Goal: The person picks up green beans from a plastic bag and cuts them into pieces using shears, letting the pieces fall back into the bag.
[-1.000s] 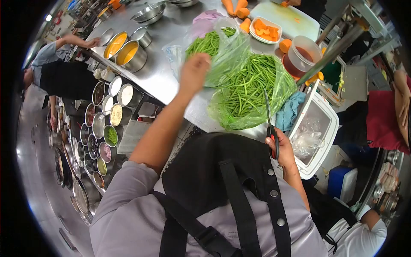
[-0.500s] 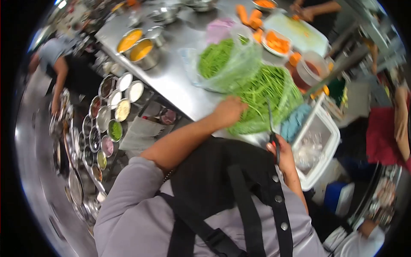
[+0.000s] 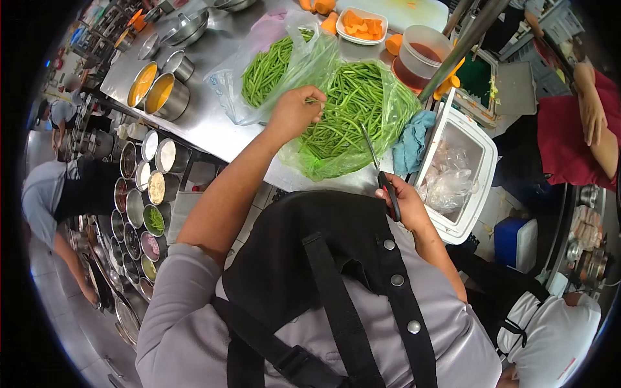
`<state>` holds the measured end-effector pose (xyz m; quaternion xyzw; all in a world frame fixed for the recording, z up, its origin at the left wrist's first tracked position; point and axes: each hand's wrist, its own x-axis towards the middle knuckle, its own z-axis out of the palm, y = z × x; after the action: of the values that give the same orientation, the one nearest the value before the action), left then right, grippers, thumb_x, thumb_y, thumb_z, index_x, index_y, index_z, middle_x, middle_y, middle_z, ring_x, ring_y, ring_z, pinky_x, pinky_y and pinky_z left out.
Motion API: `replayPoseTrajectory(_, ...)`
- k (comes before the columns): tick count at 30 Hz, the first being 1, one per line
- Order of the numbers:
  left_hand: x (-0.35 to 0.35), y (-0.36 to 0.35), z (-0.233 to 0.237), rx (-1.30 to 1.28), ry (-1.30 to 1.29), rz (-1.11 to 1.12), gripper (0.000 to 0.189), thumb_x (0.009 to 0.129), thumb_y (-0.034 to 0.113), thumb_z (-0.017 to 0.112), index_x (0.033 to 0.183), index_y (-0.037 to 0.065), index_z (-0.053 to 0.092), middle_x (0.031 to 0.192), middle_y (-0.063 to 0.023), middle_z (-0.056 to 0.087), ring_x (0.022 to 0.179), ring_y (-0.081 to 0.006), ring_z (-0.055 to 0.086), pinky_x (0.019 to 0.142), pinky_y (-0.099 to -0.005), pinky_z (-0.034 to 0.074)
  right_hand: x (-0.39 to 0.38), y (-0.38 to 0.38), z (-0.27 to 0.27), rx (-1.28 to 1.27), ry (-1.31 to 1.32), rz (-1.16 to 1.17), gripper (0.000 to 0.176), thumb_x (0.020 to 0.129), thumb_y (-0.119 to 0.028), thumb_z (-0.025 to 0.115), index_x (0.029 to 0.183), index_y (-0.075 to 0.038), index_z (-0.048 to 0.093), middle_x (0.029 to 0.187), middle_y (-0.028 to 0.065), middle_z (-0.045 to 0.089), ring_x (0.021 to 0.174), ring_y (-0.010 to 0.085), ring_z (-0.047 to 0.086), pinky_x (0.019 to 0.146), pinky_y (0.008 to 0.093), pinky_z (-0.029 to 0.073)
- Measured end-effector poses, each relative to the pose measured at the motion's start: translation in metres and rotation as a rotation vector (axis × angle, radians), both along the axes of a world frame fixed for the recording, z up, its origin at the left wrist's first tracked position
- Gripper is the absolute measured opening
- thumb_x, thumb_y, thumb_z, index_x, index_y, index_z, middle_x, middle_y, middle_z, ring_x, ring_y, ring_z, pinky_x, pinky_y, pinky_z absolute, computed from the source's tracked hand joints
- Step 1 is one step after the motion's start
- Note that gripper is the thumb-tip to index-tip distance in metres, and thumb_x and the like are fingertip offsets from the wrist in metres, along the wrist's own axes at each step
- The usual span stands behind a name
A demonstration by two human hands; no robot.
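My right hand (image 3: 409,204) grips a pair of scissors (image 3: 371,147) by the dark handles, the blades pointing up over the near right part of the green beans. Those long green beans (image 3: 352,110) lie heaped in an opened clear plastic bag (image 3: 404,107) on the steel table. Over the left side of the heap is my left hand (image 3: 294,116), its fingers curled and pinched together; whether a bean is between them I cannot make out. A second plastic bag (image 3: 317,55) of green beans (image 3: 268,70) lies just beyond it, to the left.
Two pots of orange liquid (image 3: 159,97) stand at the table's (image 3: 207,139) left. Cut orange pieces (image 3: 362,27), a tub of reddish liquid (image 3: 424,55) and a teal cloth (image 3: 413,142) are to the right. A white bin (image 3: 480,187) holds plastic bags. Coworkers stand on both sides.
My left hand has lifted off the beans' near left edge and moved up, fingers now pinched. The scissors stay in my right hand. The whole view has shifted.
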<state>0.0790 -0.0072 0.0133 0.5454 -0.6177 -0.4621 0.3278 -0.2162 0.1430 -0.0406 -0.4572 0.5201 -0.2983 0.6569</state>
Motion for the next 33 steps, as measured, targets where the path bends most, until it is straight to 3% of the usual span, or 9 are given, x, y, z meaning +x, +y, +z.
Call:
replayPoseTrajectory(5,-0.004,0.004,-0.03,0.079,0.202,0.116,0.019,0.088,0.005,0.062,0.106,0.001,0.065,0.083,-0.0067,0.067,0.07,-0.0098,0.064,0.065,-0.0268,0.052,-0.001,0.001,0.007,0.053,-0.038,-0.012,0.05,0.091,-0.021,0.073,0.132,0.0,0.053,0.07,-0.0071,0.05,0.058,0.0032,0.042,0.052,0.0209,0.033)
replayPoseTrajectory(7,0.001,0.007,-0.039,-0.083,-0.44,-0.139,0.024,0.084,0.006,0.066,0.107,0.0,0.065,0.09,-0.0128,0.068,0.076,-0.0178,0.068,0.072,-0.0328,0.054,-0.001,0.002,0.0,-0.003,-0.009,-0.005,0.05,0.091,-0.02,0.072,0.133,0.0,0.053,0.069,-0.0065,0.05,0.057,0.0031,0.044,0.051,0.021,0.034)
replayPoseTrajectory(13,-0.005,0.012,-0.027,-0.241,-0.712,-0.35,0.031,0.08,0.013,0.071,0.108,0.001,0.066,0.105,-0.0203,0.067,0.096,-0.0357,0.065,0.084,-0.0436,0.052,-0.003,0.005,0.01,0.056,-0.063,-0.004,0.052,0.091,-0.021,0.073,0.134,0.0,0.052,0.07,-0.0059,0.053,0.058,0.0031,0.046,0.051,0.0213,0.035)
replayPoseTrajectory(16,-0.021,0.01,-0.027,-0.491,-0.863,-0.425,0.034,0.081,0.013,0.07,0.112,-0.001,0.064,0.104,-0.0206,0.067,0.098,-0.0374,0.064,0.084,-0.0451,0.052,-0.007,0.003,0.004,0.046,-0.044,0.016,0.054,0.091,-0.023,0.073,0.135,0.0,0.052,0.072,-0.0052,0.055,0.06,0.0034,0.047,0.053,0.0212,0.037)
replayPoseTrajectory(20,-0.03,0.0,-0.049,-0.427,-0.899,-0.496,0.04,0.08,0.011,0.069,0.117,-0.002,0.062,0.1,-0.0192,0.067,0.094,-0.0398,0.064,0.083,-0.0454,0.052,-0.007,0.004,0.005,0.045,-0.033,-0.001,0.055,0.09,-0.021,0.073,0.136,0.001,0.051,0.077,-0.0041,0.059,0.064,0.0032,0.049,0.055,0.0203,0.037)
replayPoseTrajectory(23,-0.018,-0.003,-0.048,-0.544,-0.735,-0.407,0.038,0.084,0.01,0.067,0.12,-0.001,0.059,0.091,-0.0155,0.068,0.086,-0.0304,0.067,0.076,-0.0396,0.054,-0.008,0.01,0.012,0.048,-0.11,-0.028,0.052,0.092,-0.017,0.072,0.135,0.001,0.051,0.076,-0.0051,0.058,0.064,0.0023,0.047,0.055,0.0199,0.037)
replayPoseTrajectory(25,-0.016,0.004,-0.025,0.018,-0.184,-0.134,0.028,0.091,0.007,0.062,0.117,-0.002,0.059,0.084,-0.01,0.066,0.079,-0.0184,0.066,0.07,-0.0309,0.054,-0.015,0.016,-0.002,0.01,-0.086,-0.024,0.051,0.092,-0.015,0.071,0.136,0.001,0.051,0.075,-0.0059,0.058,0.064,0.0017,0.047,0.056,0.0194,0.037)
replayPoseTrajectory(28,-0.014,0.009,-0.008,0.151,0.114,0.009,0.022,0.096,0.005,0.058,0.115,-0.003,0.058,0.086,-0.0073,0.065,0.079,-0.0121,0.064,0.068,-0.0264,0.052,-0.017,0.021,-0.023,-0.013,-0.061,-0.027,0.05,0.092,-0.011,0.07,0.137,0.0,0.051,0.074,-0.0077,0.056,0.064,0.0009,0.045,0.057,0.0186,0.036)
replayPoseTrajectory(33,-0.017,0.018,-0.013,0.233,0.375,0.125,0.02,0.096,0.005,0.058,0.114,-0.003,0.058,0.09,-0.0073,0.065,0.078,-0.0142,0.064,0.069,-0.0273,0.053,-0.011,0.016,-0.014,-0.077,-0.067,-0.059,0.053,0.091,-0.009,0.071,0.138,-0.001,0.05,0.075,-0.0074,0.053,0.063,0.0015,0.044,0.057,0.0194,0.036)
